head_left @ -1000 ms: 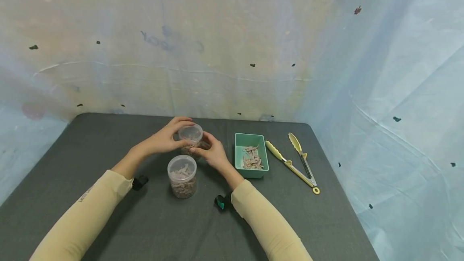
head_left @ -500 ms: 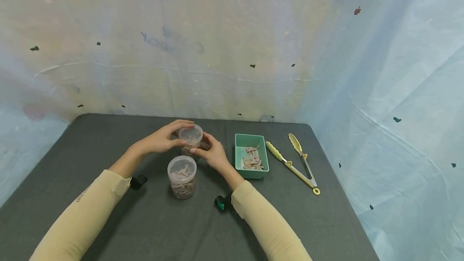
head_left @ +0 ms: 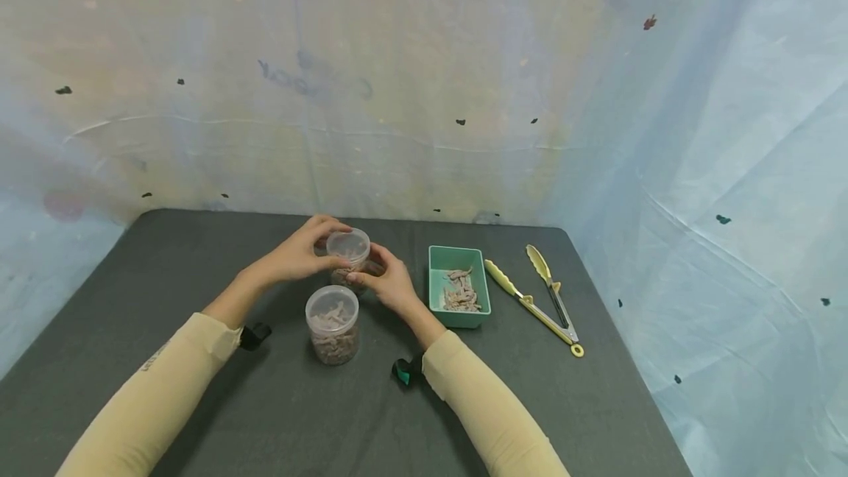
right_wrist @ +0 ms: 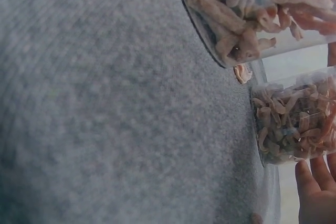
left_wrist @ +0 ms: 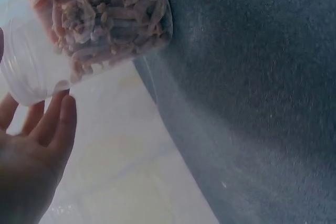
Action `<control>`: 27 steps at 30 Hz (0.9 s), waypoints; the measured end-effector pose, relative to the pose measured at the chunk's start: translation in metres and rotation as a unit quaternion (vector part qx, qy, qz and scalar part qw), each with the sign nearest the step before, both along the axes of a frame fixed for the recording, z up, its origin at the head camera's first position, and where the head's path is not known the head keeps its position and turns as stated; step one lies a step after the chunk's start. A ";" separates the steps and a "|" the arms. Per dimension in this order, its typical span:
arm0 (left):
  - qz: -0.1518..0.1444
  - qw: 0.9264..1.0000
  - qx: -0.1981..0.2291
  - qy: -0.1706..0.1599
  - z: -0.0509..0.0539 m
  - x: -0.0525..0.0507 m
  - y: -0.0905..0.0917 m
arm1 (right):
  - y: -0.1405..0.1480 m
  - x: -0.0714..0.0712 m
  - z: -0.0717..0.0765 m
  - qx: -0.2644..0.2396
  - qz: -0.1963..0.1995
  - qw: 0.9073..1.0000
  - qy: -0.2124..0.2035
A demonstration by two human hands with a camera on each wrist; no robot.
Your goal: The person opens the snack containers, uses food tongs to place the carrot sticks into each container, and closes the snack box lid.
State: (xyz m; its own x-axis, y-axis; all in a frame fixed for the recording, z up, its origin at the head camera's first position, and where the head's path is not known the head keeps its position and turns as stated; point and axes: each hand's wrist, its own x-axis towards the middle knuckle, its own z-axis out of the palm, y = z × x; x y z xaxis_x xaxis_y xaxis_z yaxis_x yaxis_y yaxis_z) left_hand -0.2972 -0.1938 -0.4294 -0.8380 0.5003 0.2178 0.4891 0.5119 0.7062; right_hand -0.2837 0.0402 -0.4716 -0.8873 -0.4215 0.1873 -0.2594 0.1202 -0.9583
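Observation:
Toward the back of the table stands a clear plastic jar (head_left: 347,247) partly filled with pale brown, twisted strips. My left hand (head_left: 299,252) grips its top from the left, fingers on the far side and thumb on the near side. From the right, my right hand (head_left: 392,284) holds the jar's body between thumb and fingers. In the left wrist view the ridged upper end of the jar (left_wrist: 113,22) lies by the left fingertips. A second similar jar (head_left: 334,333), untouched, stands upright just in front, and looms large (right_wrist: 257,9) in the right wrist view.
Right of the hands sits a green rectangular tray (head_left: 457,317) with some of the same strips inside. Beside it lie spread tongs (head_left: 563,315) with yellow tips and handles. The dark cloth-covered table (head_left: 318,418) ends at a pale plastic sheet (head_left: 397,94) behind.
My left fingers and wrist shift slightly on the jar's top, dipping half a second ago and now raised again. The right hand and both jars stay in place.

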 end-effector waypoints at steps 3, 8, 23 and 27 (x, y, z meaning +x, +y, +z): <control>-0.040 0.999 0.013 -0.023 0.002 0.001 -0.002 | -0.002 -0.008 -0.012 0.000 -0.005 1.000 0.002; -0.055 0.997 0.019 -0.042 0.005 0.003 -0.001 | -0.003 -0.010 -0.017 0.001 -0.014 1.000 0.006; -0.031 0.999 -0.003 -0.010 0.003 0.003 0.000 | -0.003 -0.009 -0.018 0.015 -0.019 1.000 -0.008; -0.073 0.996 0.015 -0.053 0.006 0.004 -0.001 | -0.002 -0.010 -0.018 0.015 -0.022 1.000 -0.008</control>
